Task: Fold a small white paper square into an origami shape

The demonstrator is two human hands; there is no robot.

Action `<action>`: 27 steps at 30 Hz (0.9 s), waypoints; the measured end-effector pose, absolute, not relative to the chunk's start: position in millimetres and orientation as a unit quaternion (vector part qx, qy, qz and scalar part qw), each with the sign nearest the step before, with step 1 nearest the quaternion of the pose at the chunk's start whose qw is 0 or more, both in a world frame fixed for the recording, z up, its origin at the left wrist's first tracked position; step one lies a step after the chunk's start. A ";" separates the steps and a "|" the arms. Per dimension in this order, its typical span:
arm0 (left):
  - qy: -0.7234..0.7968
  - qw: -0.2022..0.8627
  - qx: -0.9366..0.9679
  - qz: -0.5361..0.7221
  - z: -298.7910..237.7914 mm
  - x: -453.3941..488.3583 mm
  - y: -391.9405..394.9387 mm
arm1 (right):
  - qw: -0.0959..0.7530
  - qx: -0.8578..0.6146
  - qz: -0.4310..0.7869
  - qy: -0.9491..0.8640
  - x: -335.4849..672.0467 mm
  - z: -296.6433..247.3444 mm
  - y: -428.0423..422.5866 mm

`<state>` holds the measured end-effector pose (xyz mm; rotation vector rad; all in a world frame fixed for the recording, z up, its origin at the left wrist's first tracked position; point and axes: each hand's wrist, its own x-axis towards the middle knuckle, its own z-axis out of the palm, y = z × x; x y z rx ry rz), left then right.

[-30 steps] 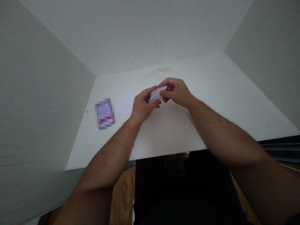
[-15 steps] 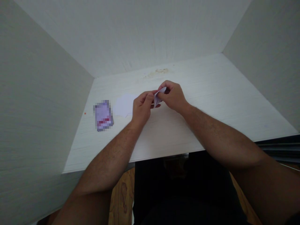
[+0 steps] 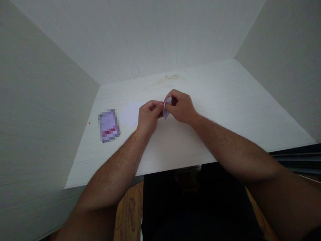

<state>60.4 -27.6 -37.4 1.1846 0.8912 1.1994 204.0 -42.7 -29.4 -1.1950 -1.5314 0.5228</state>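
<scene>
- Left hand (image 3: 149, 115): thumb and fingers clamped on the near-left side of a small piece of folded white paper (image 3: 165, 114); fingertips partly hidden.
- Right hand (image 3: 182, 105): pinches the same piece from the right, thumb across its face, index finger at its upper edge; remaining fingers curled, partly out of sight.
- Folded piece: between the two hands, in front of the person, tilted up on edge with a narrow side toward the camera. It appears above the tabletop (image 3: 225, 100); exact clearance cannot be told. Number of folds not readable at this size.
- Hands: close together, fingertips meeting around the paper; whether they touch each other cannot be told.
- Loose white paper (image 3: 129, 114): flat on the tabletop, just left of the left hand, which covers part of it.
- Purple rectangular item (image 3: 109, 125): lies left of the loose paper, near it; surface pixelated, with a red band across its lower part.
- Small orange speck (image 3: 89, 123): left of the purple item, near the tabletop's left side.
- Brownish stain (image 3: 172, 77): on the tabletop beyond the hands, near the back panel (image 3: 150, 40).
- Wooden floor (image 3: 129, 211): visible below the table's front edge, beside dark clothing (image 3: 200, 207).
</scene>
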 end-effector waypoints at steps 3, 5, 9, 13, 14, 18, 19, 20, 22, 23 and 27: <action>0.381 0.585 0.504 0.509 -37.4 59.8 -27.0 | 0.533 -0.503 0.216 -0.645 203.9 -29.3 -43.1; 0.382 0.584 0.505 0.507 -37.3 59.5 -26.8 | 0.532 -0.505 0.216 -0.644 204.1 -29.3 -43.3; 0.391 0.578 0.510 0.503 -36.1 59.3 -27.8 | 0.543 -0.499 0.209 -0.642 204.6 -29.1 -43.3; 0.392 0.574 0.515 0.502 -35.1 58.9 -29.3 | 0.555 -0.496 0.211 -0.634 204.9 -28.3 -43.5; 0.392 0.573 0.517 0.501 -35.2 58.7 -29.4 | 0.556 -0.496 0.214 -0.632 204.8 -27.8 -43.7; 0.393 0.570 0.521 0.500 -36.3 57.9 -28.8 | 0.552 -0.503 0.232 -0.623 204.5 -25.2 -44.7; 0.395 0.569 0.521 0.499 -36.5 57.7 -28.5 | 0.552 -0.505 0.235 -0.621 204.5 -24.5 -44.9; 0.397 0.567 0.521 0.499 -36.5 57.5 -28.3 | 0.552 -0.505 0.237 -0.619 204.7 -23.8 -44.9; 0.402 0.564 0.523 0.497 -35.7 57.0 -28.0 | 0.554 -0.502 0.241 -0.619 205.4 -22.7 -44.5; 0.403 0.564 0.523 0.495 -34.9 56.7 -28.1 | 0.555 -0.497 0.244 -0.621 206.0 -22.4 -44.1; 0.401 0.572 0.514 0.498 -30.8 55.4 -28.9 | 0.553 -0.474 0.271 -0.629 208.8 -22.8 -41.7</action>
